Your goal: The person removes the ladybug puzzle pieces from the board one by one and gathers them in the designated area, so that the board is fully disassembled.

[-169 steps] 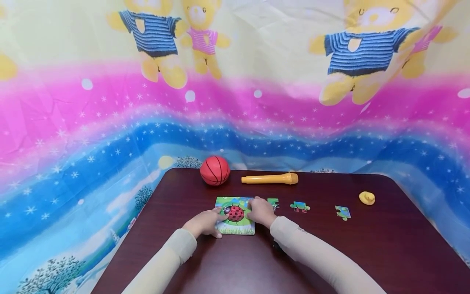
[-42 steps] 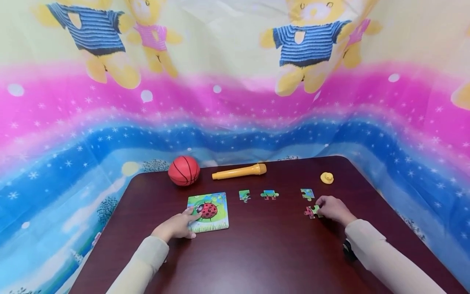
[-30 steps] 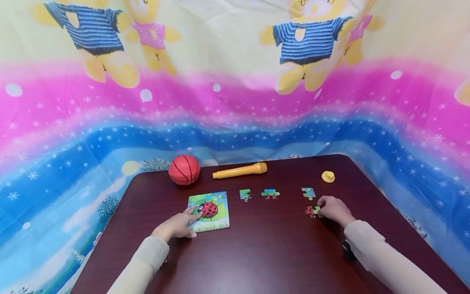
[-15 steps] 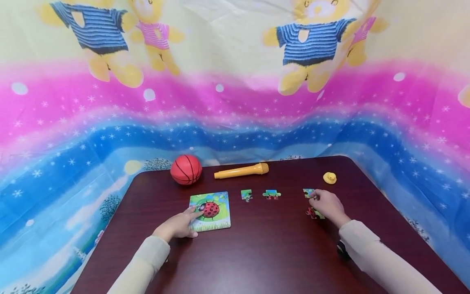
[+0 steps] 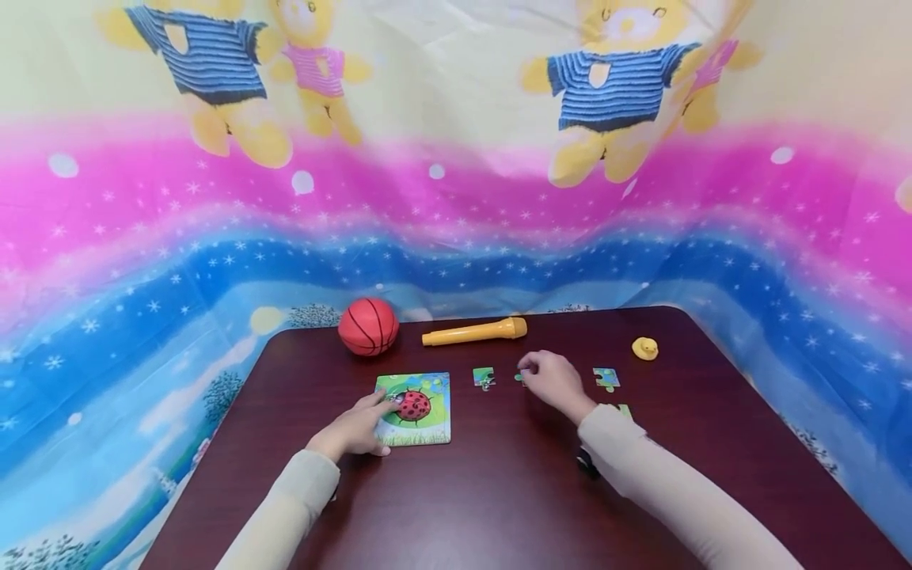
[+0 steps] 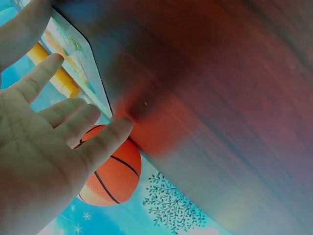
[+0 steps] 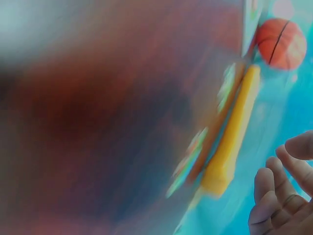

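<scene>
A square ladybug puzzle (image 5: 431, 427) lies flat on the dark table. My left hand (image 5: 354, 427) rests at its left edge with the fingers spread out; the left wrist view shows the palm (image 6: 39, 161) holding nothing. My right hand (image 5: 556, 381) hovers over a loose jigsaw piece (image 5: 519, 378), which it mostly covers in the head view. Its fingers (image 7: 281, 183) are loosely bent around nothing in the right wrist view. Another jigsaw piece (image 5: 483, 377) lies to the left, and a third jigsaw piece (image 5: 606, 378) to the right. The right sleeve partly hides one more jigsaw piece (image 5: 625, 411).
A red toy basketball (image 5: 368, 327) and a yellow toy microphone (image 5: 475, 332) lie along the back of the table (image 5: 456, 507). At the back right sits a small yellow duck (image 5: 645, 348). A printed cloth (image 5: 463, 237) hangs behind the table.
My right hand put a red-and-green jigsaw piece down at the right, then passed over the piece behind it and moved left to the middle piece. The left hand stays at the puzzle.
</scene>
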`<state>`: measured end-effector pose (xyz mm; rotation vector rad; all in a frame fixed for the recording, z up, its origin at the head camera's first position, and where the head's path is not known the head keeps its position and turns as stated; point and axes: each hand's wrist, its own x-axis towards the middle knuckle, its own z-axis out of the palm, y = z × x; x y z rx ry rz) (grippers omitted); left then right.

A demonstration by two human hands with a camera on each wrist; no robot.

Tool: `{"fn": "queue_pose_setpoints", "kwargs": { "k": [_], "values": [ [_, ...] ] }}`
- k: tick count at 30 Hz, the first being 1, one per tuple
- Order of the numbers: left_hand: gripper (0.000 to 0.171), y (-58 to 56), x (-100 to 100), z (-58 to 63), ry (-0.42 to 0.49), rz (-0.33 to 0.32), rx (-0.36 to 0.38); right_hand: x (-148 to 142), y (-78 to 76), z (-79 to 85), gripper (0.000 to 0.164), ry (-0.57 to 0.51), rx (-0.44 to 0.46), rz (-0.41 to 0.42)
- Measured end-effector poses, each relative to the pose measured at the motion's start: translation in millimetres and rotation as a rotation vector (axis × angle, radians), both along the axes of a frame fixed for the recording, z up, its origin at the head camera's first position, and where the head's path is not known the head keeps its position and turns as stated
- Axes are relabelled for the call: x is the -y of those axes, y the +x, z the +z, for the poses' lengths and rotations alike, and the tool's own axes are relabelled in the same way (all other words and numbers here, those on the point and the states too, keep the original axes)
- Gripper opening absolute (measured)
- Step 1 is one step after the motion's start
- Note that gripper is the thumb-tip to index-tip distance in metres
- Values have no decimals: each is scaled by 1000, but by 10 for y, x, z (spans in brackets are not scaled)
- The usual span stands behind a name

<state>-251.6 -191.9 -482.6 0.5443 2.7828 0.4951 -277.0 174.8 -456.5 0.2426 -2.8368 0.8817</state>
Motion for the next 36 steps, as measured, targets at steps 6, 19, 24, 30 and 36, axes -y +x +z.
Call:
{"fn": "queue_pose_setpoints", "kwargs": {
  "k": [6,19,24,30,36],
  "values": [
    [68,-3,91,9,49,25,-19,661,-92,61,13,-28,8,84],
    [70,-48,127,45,-29,81,13,1411,-236,126,11,3,33,212],
    [71,-64,130,42,-76,79,10,1458,-258,60,13,69,37,226],
    [70,-73,114,23,-114,68,9,1505,-278,-78,18,108,41,285],
    [72,-94,111,-8,-145,59,-7,1608,-279,-187,21,188,-3,309]
  ]
}}
